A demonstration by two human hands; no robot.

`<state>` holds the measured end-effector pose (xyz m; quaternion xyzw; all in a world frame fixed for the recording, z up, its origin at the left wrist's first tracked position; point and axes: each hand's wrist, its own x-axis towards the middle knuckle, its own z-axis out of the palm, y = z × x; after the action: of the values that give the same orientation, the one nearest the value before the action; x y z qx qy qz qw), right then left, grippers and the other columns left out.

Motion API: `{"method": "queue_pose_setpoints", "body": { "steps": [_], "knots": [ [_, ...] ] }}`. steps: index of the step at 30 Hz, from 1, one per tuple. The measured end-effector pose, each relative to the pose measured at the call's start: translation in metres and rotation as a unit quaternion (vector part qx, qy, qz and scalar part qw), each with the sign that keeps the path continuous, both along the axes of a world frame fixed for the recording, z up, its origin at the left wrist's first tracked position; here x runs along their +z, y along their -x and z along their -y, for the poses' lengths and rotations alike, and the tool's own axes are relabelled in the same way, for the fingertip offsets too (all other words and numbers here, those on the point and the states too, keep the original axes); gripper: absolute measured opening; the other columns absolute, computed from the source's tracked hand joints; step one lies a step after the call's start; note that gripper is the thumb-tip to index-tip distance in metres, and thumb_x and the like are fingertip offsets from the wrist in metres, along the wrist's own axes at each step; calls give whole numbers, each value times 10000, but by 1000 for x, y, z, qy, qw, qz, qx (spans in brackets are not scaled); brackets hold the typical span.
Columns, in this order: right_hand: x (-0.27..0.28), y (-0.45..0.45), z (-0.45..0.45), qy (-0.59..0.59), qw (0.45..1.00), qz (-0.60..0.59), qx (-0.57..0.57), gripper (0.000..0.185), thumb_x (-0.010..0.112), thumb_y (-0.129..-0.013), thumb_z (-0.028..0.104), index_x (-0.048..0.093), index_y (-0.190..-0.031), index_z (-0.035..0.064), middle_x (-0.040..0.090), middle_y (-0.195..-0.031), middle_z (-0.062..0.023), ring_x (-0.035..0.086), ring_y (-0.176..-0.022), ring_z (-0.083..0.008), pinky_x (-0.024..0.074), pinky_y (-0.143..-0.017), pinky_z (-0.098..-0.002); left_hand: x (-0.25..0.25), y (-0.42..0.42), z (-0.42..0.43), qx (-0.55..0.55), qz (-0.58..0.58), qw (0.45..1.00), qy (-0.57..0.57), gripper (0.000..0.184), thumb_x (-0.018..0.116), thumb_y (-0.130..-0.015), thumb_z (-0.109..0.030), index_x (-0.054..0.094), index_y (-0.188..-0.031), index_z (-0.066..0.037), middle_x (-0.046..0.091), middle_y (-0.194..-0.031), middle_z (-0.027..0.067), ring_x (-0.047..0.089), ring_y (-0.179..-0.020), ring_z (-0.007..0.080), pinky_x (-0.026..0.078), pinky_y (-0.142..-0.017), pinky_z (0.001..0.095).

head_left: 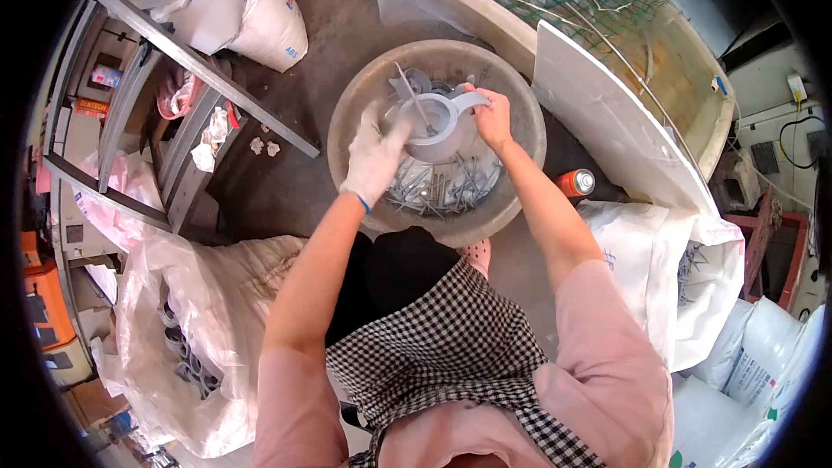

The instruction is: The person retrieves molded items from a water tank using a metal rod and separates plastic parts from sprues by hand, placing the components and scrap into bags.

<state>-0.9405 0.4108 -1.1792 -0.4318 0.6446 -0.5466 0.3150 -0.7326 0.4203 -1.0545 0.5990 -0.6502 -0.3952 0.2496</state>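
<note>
Over a large round grey basin, my bare right hand grips the curved handle of a pale translucent plastic cup-like part. My left hand, in a white glove, is at the left side of that part; its fingers are smeared by motion. A thin pale strip rises from the part's opening. Behind it in the basin lie more grey plastic pieces. Many thin grey sprue-like pieces lie at the basin's bottom, nearer my body.
Grey metal frame and white sacks stand left. An open plastic bag of grey parts is lower left. On the right are a white board, a spray can, a white sack and a trough with green mesh.
</note>
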Motion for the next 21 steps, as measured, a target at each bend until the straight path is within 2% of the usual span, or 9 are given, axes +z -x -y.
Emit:
{"method": "queue_pose_setpoints", "body": {
  "steps": [1, 2, 4, 5, 9, 11, 15, 18, 21],
  "knots": [
    [-3, 2, 0, -7, 1000, 0, 14, 186, 562, -792, 17, 702, -914, 22, 557, -597, -62, 504, -571, -109, 422, -558, -277, 2, -3, -4, -58, 15, 988, 145, 535, 700, -770, -373, 543, -1193, -86, 552, -1148, 132, 502, -1136, 321, 381, -961, 500],
    [-6, 3, -1, -16, 999, 0, 28, 213, 561, -788, 17, 705, -944, 30, 562, -613, -77, 517, -589, -110, 429, -572, -276, 5, -7, -1, -58, 16, 988, 143, 535, 700, -770, -373, 543, -1193, -86, 552, -1148, 132, 502, -1136, 321, 381, -961, 500],
    [-9, 6, 4, -7, 998, 16, 56, 238, 555, -784, 16, 706, -966, 38, 560, -608, -79, 511, -579, -111, 428, -568, -278, 10, -15, 6, -341, 144, 811, 453, 566, 754, -681, -389, 573, -1145, -120, 539, -1168, 107, 481, -1161, 276, 374, -979, 479],
    [-9, 6, 5, 3, 996, 31, 83, 263, 548, -780, 16, 706, -988, 47, 558, -604, -81, 505, -568, -112, 427, -563, -281, 10, -8, 0, -336, 117, 830, 429, 531, 778, -610, -411, 629, -1032, -126, 578, -1090, 80, 490, -1147, 250, 348, -1000, 475],
    [-3, -4, 4, 27, 988, -26, 152, 278, 538, -768, 10, 711, -983, 47, 546, -596, -60, 489, -559, -114, 423, -560, -288, -1, -8, -3, -349, 189, 867, 301, 474, 757, -603, -478, 688, -878, -98, 637, -994, 46, 467, -1183, 251, 245, -1061, 502],
    [-4, -5, 3, -48, 987, 48, 145, 279, 541, -777, 19, 713, -992, 63, 600, -624, -92, 533, -580, -142, 440, -587, -303, -3, -8, -4, -351, 198, 859, 316, 485, 728, -627, -507, 691, -913, -117, 636, -1023, 55, 452, -1200, 261, 220, -1070, 516],
    [-20, -11, -3, -63, 987, 23, 147, 259, 573, -785, 38, 713, -998, 78, 650, -699, -159, 557, -614, -159, 456, -623, -315, -8, -12, -10, -376, 274, 843, 271, 558, 644, -690, -584, 695, -977, -108, 631, -1104, 73, 401, -1254, 300, 157, -1093, 538],
    [-26, -19, -6, -27, 989, 2, 142, 245, 606, -783, 53, 712, -1001, 86, 656, -763, -200, 575, -628, -171, 463, -641, -320, -26, -11, -8, -381, 325, 844, 194, 574, 661, -702, -548, 684, -973, -42, 621, -1130, 88, 350, -1291, 327, 174, -1085, 550],
    [-22, -17, -3, 27, 986, -62, 151, 239, 624, -773, 51, 713, -992, 84, 659, -772, -200, 594, -641, -186, 467, -652, -330, -28, -11, -10, -382, 330, 833, 228, 587, 652, -709, -559, 682, -965, -32, 612, -1132, 128, 344, -1289, 345, 169, -1084, 560]
  ]
}}
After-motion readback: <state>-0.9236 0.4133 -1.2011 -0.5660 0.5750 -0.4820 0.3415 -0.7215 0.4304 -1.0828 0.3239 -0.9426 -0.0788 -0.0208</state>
